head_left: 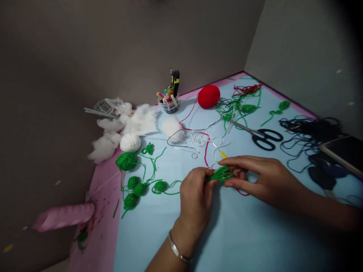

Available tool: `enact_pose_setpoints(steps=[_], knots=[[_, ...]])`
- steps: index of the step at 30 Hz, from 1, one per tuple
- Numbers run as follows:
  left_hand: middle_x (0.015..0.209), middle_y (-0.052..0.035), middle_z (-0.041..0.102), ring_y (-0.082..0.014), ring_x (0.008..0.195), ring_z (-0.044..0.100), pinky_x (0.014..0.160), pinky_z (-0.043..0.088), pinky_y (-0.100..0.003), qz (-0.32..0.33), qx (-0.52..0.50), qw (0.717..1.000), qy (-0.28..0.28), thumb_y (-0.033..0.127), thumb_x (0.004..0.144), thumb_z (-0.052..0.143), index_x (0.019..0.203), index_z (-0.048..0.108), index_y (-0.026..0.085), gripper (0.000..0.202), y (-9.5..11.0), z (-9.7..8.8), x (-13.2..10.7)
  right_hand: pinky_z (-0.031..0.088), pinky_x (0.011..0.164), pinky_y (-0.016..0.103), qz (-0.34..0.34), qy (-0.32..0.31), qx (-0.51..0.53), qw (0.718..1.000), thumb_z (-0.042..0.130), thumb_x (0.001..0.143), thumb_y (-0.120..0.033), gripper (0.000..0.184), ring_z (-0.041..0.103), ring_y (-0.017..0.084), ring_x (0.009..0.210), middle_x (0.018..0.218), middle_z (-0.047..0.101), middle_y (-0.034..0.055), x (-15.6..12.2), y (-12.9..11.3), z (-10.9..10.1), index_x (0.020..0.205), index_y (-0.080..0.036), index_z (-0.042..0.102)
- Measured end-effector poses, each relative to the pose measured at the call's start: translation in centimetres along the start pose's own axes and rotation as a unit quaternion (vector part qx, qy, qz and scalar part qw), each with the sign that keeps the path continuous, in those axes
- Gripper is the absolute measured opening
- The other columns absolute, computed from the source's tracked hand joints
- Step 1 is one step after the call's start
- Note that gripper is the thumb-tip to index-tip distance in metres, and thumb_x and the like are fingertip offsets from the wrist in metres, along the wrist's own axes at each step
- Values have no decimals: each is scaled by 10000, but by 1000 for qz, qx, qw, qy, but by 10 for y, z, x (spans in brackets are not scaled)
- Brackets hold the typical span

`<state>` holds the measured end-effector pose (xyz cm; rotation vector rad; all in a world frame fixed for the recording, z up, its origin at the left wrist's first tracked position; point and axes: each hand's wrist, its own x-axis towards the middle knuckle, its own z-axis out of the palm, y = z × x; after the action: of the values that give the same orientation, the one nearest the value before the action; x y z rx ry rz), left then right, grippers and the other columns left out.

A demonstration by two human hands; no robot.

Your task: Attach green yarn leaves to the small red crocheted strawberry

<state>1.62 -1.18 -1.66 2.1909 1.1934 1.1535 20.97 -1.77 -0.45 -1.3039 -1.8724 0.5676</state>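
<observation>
Between my two hands is a small looped piece of green yarn (pixel 220 173). My left hand (pixel 195 196) pinches its left end with thumb and fingers. My right hand (pixel 261 175) has its curled fingers at the other end, index finger above and thumb below. Just beyond my right fingertips lies a crochet hook with a yellow handle (pixel 223 154). A strand of red yarn (pixel 207 151) runs down towards my hands from a red yarn ball (pixel 209 96). Small wound bundles of green yarn (pixel 140 189) rest left of my left hand.
Black-handled scissors (pixel 265 139) lie to the right, near tangled black yarn (pixel 312 128) and a dark rectangular object (pixel 346 151). A cup of pens (pixel 169 105) stands at the back. White stuffing (pixel 140 121) and a white yarn ball (pixel 130 142) sit at left on the blue tabletop (pixel 159 234).
</observation>
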Motion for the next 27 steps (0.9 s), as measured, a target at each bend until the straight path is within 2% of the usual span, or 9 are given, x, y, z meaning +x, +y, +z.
enact_pose_setpoints(steps=[4, 7, 9, 12, 14, 18, 20, 23, 27], knots=[[806, -45, 714, -164, 718, 681, 640, 570, -254, -5, 8, 1000, 26, 132, 870, 641, 915, 615, 171, 64, 5, 3, -3, 607, 503, 236, 9, 62, -5, 998, 642, 894, -498, 320, 694, 136, 500, 746, 777, 15, -3, -8, 3, 1028, -210, 687], [803, -47, 717, -161, 711, 687, 624, 577, -246, -20, 9, 999, 41, 104, 845, 661, 901, 614, 166, 96, 8, 4, -4, 603, 502, 212, -15, 72, -3, 997, 643, 888, -526, 304, 692, 124, 500, 730, 763, -3, -4, -11, 4, 947, -229, 648], [799, -47, 721, -159, 706, 690, 620, 581, -242, -28, 4, 999, 47, 90, 835, 668, 886, 615, 163, 104, 9, 4, -4, 607, 532, 209, -52, 60, -18, 997, 612, 924, -481, 248, 709, 126, 551, 749, 763, 2, -3, -11, 4, 891, -237, 644], [799, -52, 728, -162, 707, 695, 626, 584, -247, -38, -15, 998, 50, 86, 826, 677, 866, 623, 159, 100, 11, 3, -4, 626, 625, 236, -108, 48, -49, 992, 569, 968, -363, 174, 764, 164, 729, 814, 781, 23, -1, -10, 2, 880, -240, 657], [798, -52, 729, -164, 711, 695, 631, 579, -249, -53, -31, 997, 50, 85, 820, 682, 852, 630, 160, 97, 12, 3, -3, 632, 698, 253, -126, 49, -58, 989, 567, 967, -288, 134, 774, 176, 803, 820, 784, 23, 0, -8, 3, 881, -240, 657], [766, -35, 716, -159, 692, 673, 628, 553, -254, -127, -78, 988, 27, 95, 819, 672, 817, 642, 168, 79, 15, 3, -2, 613, 689, 232, -110, 59, -47, 991, 582, 934, -199, 122, 766, 150, 763, 801, 779, 11, -2, -9, 4, 828, -239, 627], [738, -30, 696, -164, 678, 656, 625, 539, -269, -179, -109, 978, 6, 120, 825, 660, 801, 643, 172, 60, 16, 3, -2, 600, 657, 238, -116, 69, -78, 988, 540, 947, -182, 165, 763, 149, 740, 789, 781, 8, -3, -12, 5, 816, -242, 621], [725, -34, 670, -178, 683, 637, 633, 524, -294, -238, -155, 959, -12, 158, 823, 645, 784, 635, 178, 45, 16, 2, -1, 584, 640, 292, -147, 75, -142, 976, 473, 989, -218, 239, 751, 171, 690, 756, 781, 1, -4, -12, 4, 839, -246, 657], [734, -40, 660, -179, 690, 617, 640, 510, -296, -272, -214, 938, -37, 178, 796, 668, 787, 646, 175, 24, 13, -1, 0, 580, 747, 335, -168, 64, -142, 973, 511, 991, -271, 222, 752, 207, 760, 812, 792, 22, -4, -4, 2, 917, -243, 719]])
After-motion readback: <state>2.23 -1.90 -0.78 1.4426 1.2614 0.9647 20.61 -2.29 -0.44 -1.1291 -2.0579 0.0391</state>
